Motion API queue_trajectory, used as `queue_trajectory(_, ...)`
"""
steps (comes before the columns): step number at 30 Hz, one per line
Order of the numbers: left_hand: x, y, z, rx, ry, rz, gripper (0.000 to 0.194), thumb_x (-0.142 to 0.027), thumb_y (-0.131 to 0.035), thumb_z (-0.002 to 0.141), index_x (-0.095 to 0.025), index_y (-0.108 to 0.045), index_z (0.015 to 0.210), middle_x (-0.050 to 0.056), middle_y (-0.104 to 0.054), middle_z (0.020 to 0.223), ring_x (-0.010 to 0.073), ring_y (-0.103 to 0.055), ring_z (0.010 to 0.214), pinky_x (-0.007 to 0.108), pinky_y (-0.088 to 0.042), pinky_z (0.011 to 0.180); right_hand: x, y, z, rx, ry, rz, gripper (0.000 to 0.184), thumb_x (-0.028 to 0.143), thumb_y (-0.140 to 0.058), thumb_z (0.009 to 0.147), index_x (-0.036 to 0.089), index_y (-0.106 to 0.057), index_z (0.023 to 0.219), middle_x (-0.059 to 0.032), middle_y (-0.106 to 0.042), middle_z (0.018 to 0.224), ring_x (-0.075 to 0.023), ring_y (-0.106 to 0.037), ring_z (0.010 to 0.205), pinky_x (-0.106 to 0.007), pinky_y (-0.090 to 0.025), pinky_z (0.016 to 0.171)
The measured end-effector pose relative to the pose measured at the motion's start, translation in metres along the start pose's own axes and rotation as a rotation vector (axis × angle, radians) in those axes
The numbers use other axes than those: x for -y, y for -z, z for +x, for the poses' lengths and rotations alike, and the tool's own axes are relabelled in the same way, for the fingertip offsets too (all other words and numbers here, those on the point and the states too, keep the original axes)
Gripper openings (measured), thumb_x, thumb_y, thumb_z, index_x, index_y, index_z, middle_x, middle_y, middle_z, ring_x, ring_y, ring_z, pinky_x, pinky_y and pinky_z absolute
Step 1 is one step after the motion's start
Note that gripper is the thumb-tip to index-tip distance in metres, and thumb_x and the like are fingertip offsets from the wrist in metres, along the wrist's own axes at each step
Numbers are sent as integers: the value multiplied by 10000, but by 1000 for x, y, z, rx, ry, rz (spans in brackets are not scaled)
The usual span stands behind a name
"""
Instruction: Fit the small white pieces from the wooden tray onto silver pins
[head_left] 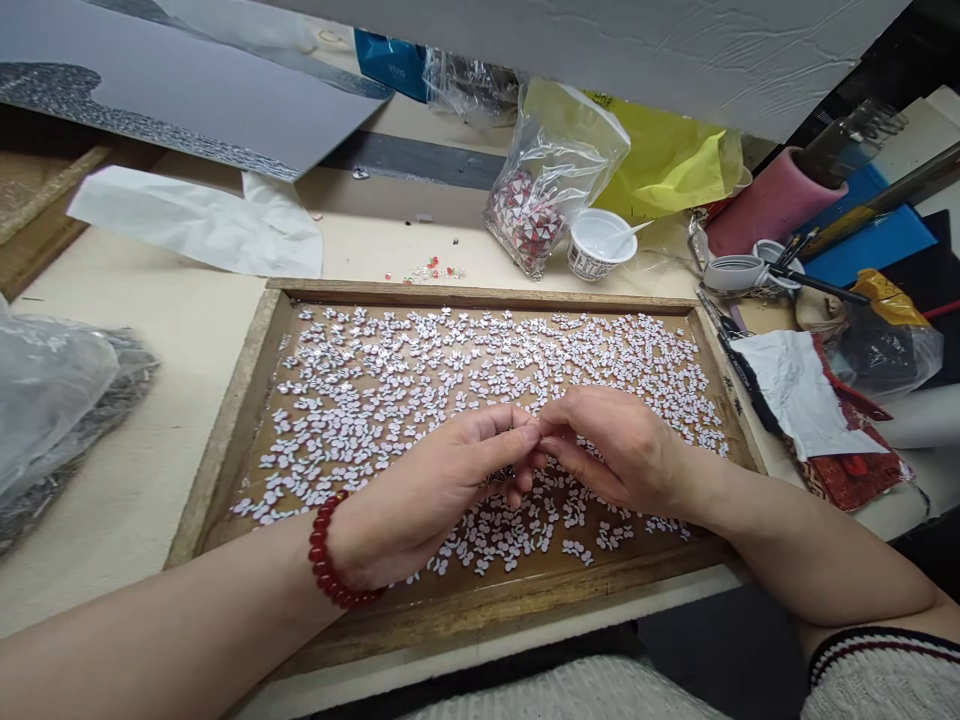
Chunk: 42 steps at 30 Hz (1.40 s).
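Note:
Both hands meet fingertip to fingertip above a shallow wooden tray (225, 440). Its floor is covered with many small, pale, cherry-like pieces (480, 540), spread face down or pale side up. My left hand (435, 480), a red bead bracelet (324, 555) at its wrist, is closed, thumb pressed to forefinger. Some tiny dark, metallic-looking bits show beneath its curled fingers. My right hand (626, 440) pinches at the left fingertips. Whatever sits between the fingers is too small to make out.
Behind the tray stand a clear bag (529, 215) of red-and-white pieces and a white cup (600, 245) with a spoon. White paper (202, 220) lies at back left, a plastic bag (60, 400) at left. Pens, tape rolls and a red pouch (855, 470) crowd the right.

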<state>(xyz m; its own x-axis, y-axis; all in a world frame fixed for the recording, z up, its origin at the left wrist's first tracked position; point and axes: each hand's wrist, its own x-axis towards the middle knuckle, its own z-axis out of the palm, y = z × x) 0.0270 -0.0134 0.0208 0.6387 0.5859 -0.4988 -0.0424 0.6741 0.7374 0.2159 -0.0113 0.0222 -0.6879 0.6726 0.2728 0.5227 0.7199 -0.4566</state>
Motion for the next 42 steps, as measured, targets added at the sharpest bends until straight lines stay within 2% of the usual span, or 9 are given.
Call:
queue_trajectory(13,-2,-2,-1,-13,-6,14,260,-423,-567,841,-175,-553,765,2,-508,773,138,-439,705,276,-363,672,0,0,0,-110,73,-29,84,187,-471,903,158,-550,894,-8,-613,691,-108,-529,640,-250,-430,626)
queue_trajectory(42,-1,-1,-1,-10,-15,11,280,-428,-557,854,-156,-533,790,-8,-504,749,129,-439,701,272,-362,667,0,0,-1,-145,88,-7,64,183,-505,890,151,-560,890,0,-601,684,-96,-531,635,-236,-442,628)
